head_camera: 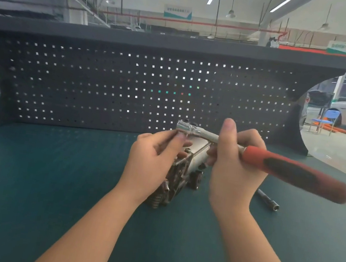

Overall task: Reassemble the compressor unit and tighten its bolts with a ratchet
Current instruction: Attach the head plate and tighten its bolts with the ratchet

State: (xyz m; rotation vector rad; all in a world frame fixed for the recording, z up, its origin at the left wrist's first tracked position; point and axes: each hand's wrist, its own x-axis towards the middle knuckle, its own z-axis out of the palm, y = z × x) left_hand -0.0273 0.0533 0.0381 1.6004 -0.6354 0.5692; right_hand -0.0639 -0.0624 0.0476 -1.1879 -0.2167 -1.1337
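The compressor [186,167] stood on the worktop [46,178], directly below both hands. The right hand [233,163] gripped the ratchet [254,157], handle running right. The left hand [154,157] fingers [176,134] pinched its head, nearer the bolts.

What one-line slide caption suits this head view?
Both hands, left and right, hold a ratchet above the compressor unit.
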